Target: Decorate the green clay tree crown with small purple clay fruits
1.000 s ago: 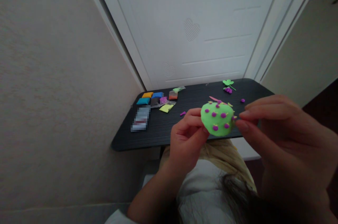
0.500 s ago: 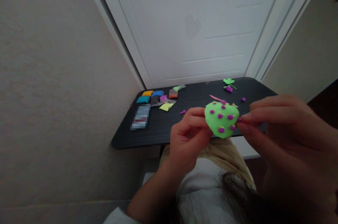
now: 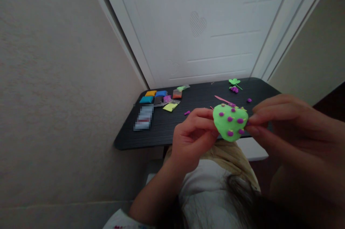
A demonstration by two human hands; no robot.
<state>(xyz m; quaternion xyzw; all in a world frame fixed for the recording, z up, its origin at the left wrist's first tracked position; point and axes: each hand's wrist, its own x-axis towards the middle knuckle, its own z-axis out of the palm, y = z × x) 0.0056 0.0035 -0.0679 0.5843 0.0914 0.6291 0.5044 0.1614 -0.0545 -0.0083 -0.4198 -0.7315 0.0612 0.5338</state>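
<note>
A light green clay piece (image 3: 225,127), rounded and dotted with several purple clay balls and small yellow bits, is held up above the near edge of the table. My left hand (image 3: 192,139) grips it from the left, fingers partly behind it. On its right edge, the thumb and forefinger of my right hand (image 3: 283,128) are pinched around a small purple clay ball (image 3: 248,123), mostly covered by the fingertips. Behind the green piece lies a pink clay knife (image 3: 222,99), its near end hidden.
Packets of coloured clay, including a blue packet (image 3: 161,94) and a yellow packet (image 3: 170,106), lie at the left of the dark table (image 3: 159,139). At the back right are a green clay clover (image 3: 234,81), a purple cluster (image 3: 234,89) and a loose purple lump (image 3: 249,100).
The green clay piece has shifted slightly right and turned a little in my left hand. My right hand keeps its pinch at the right edge.
</note>
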